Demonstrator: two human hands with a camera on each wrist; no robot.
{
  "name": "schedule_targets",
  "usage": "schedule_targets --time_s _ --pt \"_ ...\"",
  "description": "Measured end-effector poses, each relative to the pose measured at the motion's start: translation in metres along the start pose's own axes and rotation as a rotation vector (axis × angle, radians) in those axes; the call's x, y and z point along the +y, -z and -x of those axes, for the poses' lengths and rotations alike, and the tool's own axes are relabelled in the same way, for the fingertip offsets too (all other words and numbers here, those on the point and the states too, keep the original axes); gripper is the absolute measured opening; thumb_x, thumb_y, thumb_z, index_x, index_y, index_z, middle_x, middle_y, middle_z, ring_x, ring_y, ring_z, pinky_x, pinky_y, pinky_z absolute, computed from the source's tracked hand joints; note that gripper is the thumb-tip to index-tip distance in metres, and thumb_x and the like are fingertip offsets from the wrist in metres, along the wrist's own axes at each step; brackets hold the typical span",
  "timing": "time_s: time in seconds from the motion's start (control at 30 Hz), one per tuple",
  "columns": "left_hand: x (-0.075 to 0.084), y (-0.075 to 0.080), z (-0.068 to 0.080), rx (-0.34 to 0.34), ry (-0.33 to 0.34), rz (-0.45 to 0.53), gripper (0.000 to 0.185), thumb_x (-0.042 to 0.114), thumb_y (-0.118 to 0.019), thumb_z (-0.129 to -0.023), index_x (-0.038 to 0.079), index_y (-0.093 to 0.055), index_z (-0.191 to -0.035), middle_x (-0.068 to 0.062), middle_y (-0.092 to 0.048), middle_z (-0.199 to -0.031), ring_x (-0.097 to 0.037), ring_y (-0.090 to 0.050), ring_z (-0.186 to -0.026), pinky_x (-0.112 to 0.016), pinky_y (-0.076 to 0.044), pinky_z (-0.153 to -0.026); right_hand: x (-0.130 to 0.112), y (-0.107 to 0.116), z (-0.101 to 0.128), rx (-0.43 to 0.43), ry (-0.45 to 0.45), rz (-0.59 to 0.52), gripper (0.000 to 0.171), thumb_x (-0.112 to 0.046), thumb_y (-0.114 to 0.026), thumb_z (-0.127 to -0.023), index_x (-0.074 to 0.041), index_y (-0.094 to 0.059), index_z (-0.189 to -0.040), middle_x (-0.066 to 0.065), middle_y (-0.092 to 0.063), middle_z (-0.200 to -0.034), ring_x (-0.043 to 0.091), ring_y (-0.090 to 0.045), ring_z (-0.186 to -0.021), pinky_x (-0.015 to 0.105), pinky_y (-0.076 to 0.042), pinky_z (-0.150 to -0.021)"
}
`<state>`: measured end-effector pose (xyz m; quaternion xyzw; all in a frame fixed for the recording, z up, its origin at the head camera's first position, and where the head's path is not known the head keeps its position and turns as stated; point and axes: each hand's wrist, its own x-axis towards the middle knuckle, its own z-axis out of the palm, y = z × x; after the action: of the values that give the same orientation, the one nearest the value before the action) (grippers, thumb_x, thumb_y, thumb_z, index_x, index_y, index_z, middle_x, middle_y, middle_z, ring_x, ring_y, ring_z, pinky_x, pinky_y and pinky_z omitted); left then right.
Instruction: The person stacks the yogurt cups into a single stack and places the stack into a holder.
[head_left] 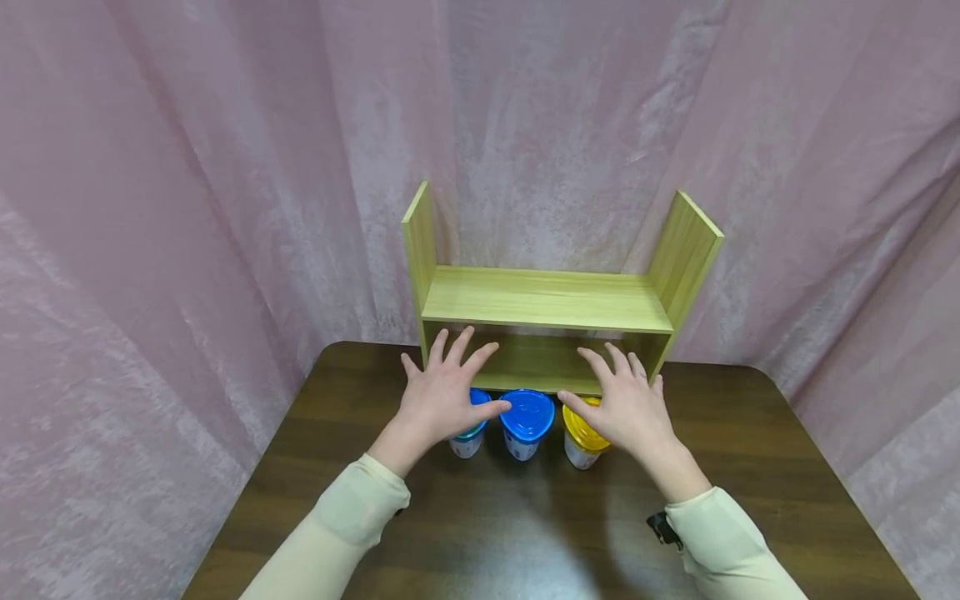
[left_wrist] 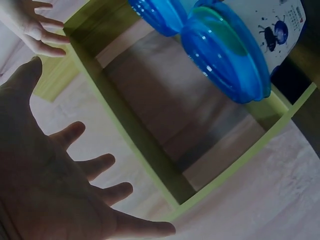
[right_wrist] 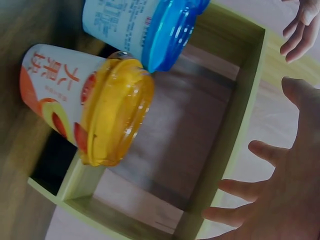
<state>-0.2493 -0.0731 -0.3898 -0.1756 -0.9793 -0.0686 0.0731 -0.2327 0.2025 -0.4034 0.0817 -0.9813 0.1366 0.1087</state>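
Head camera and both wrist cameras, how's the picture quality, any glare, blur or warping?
Head view: sharp, with a pale glare patch on the dark table and wide-angle bending at the curtain edges. Left wrist view: the left hand is dark and soft, the blue lid carries bright highlights. Right wrist view: the yellow lid is slightly blurred and the right hand is soft.

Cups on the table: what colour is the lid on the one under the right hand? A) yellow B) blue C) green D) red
A: the cup partly under the right hand has a yellow lid, while the other two cups' lids are blue.
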Motion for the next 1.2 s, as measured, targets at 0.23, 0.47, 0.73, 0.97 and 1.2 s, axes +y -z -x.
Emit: schedule_targets --time_s 0.23,0.47,0.73,0.97,1.2 --pt "-0.006 -0.009 0.002 0.004 0.006 0.023 0.088 0.08 -0.057 -0.082 0.039 -0.034 -0.157 -0.005 -0.023 -0.166 -0.041 -0.015 -0.151 -0.086 -0.019 -0.099 0.004 -0.012 0.003 -0.015 -0.006 -0.031 0.08 -0.071 -0.057 -0.09 -0.024 -0.041 -0.153 0.023 -0.035 -0.156 0.053 -0.031 -0.14 0.081 -0.021 -0.104" --pt "-0.017 -0.024 0.005 -0.039 0.045 0.061 0.089 0.08 -0.058 -0.082 0.039 -0.032 -0.157 -0.004 -0.025 -0.165 -0.04 -0.015 -0.151 -0.085 -0.021 -0.099 0.007 -0.027 0.009 -0.031 -0.013 -0.072 0.076 -0.064 -0.062 -0.091 -0.024 -0.041 -0.153 0.022 -0.036 -0.156 0.052 -0.031 -0.14 0.08 -0.023 -0.103" --pt "-0.034 -0.047 0.005 -0.041 0.051 0.171 0.089 0.072 -0.067 -0.082 0.034 -0.036 -0.156 -0.006 -0.032 -0.162 -0.042 -0.022 -0.149 -0.086 -0.02 -0.099 0.009 -0.042 0.014 -0.04 -0.012 -0.083 0.076 -0.061 -0.065 -0.091 -0.023 -0.043 -0.152 0.022 -0.038 -0.155 0.052 -0.035 -0.138 0.08 -0.026 -0.102" --pt "-0.042 -0.064 0.005 -0.046 0.051 0.267 0.088 0.067 -0.072 -0.082 0.034 -0.036 -0.156 -0.004 -0.032 -0.162 -0.039 -0.024 -0.148 -0.084 -0.025 -0.099 0.01 -0.05 0.016 -0.038 0.0 -0.077 0.076 -0.06 -0.067 -0.09 -0.02 -0.045 -0.151 0.021 -0.041 -0.154 0.049 -0.039 -0.136 0.081 -0.028 -0.1" --pt "-0.046 -0.076 0.006 -0.065 0.051 0.289 0.091 0.067 -0.073 -0.08 0.032 -0.037 -0.156 -0.007 -0.033 -0.161 -0.04 -0.026 -0.147 -0.083 -0.028 -0.097 0.011 -0.056 0.017 -0.044 -0.002 -0.058 0.076 -0.061 -0.066 -0.09 -0.019 -0.046 -0.15 0.019 -0.042 -0.154 0.05 -0.039 -0.136 0.082 -0.029 -0.098"
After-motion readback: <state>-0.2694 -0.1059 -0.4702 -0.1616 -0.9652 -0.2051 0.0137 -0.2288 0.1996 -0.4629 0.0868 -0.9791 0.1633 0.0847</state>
